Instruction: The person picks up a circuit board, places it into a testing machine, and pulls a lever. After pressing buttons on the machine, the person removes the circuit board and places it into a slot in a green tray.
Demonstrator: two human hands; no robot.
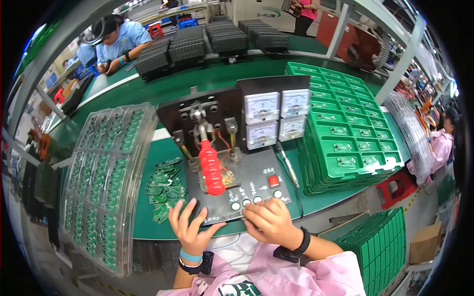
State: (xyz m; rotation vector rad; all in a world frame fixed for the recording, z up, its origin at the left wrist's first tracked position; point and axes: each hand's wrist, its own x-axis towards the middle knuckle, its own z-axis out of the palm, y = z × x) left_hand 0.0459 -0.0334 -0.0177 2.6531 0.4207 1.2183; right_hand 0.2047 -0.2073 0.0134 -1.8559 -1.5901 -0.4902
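A black test fixture stands before me with a red-handled toggle clamp, analog meters, a red switch and round buttons. My left hand is open, fingers spread, at the fixture's front left corner. Just beyond its fingertips lies a loose pile of green circuit boards. My right hand is at the front edge by the buttons, its fingers bent and close together with the thumb beneath. Whatever may be between them is hidden. The clamp's base partly hides what sits under it.
Clear plastic trays of circuit boards stand at left. Stacked green trays with boards rise at right, and a pen-like probe lies beside the fixture. Black racks line the far bench, where a co-worker sits. More green trays are low right.
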